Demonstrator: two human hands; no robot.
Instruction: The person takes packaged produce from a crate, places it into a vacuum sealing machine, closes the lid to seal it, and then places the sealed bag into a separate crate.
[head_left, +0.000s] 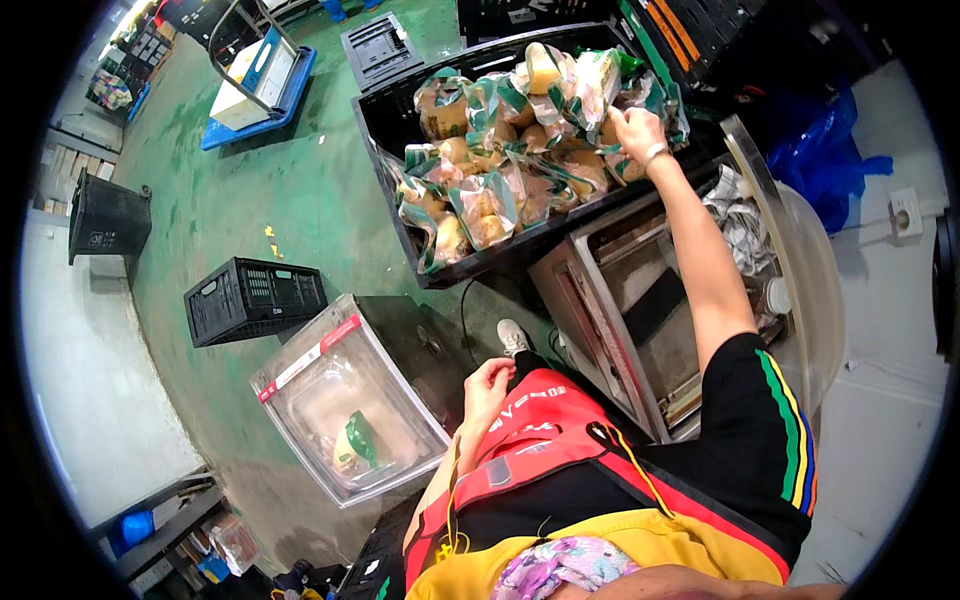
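Note:
A large black plastic crate (442, 277) holds many clear bags with green print, filled with round tan produce (491, 229) that looks like potatoes. My right hand (637, 136) reaches over its far right part, fingers bent around the lower edge of a green-topped plastic bag (598, 79). That bag lies on top of the others. In front of my red apron (525, 409), my left hand (489, 386) hangs with loosely curled fingers, and nothing shows in it. Below my right arm is a chamber vacuum sealer (637, 300) with its clear lid (772, 225) raised.
Left of me stands a second sealer with its clear lid (390, 401) down, a green-and-white bag (356, 442) beneath it. Behind it is a black folding crate (255, 300). A blue trolley (289, 94) stands farther off. White cloth (739, 217) and a white-capped jar (776, 296) lie by the open sealer.

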